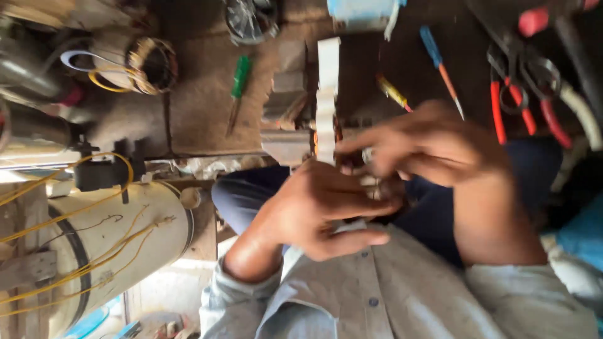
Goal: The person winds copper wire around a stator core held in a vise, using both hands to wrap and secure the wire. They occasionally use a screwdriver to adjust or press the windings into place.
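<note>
Head camera: a person's left hand (320,210) and right hand (421,147) meet over the lap, fingers curled and pressed together around a small, motion-blurred part (370,172) pinched between both sets of fingertips; what the part is cannot be told. The hands hover above dark blue trousers (245,191), just in front of a notched white strip (328,94) lying on the wooden workbench (201,107). On the bench lie a green-handled screwdriver (239,85), a blue-handled screwdriver (440,66), a yellow-handled tool (392,93) and red-handled pliers (515,100). A motor stator with copper windings (151,63) sits at the far left, above a cream-coloured cylinder (119,238) trailing yellow wires (75,188).
</note>
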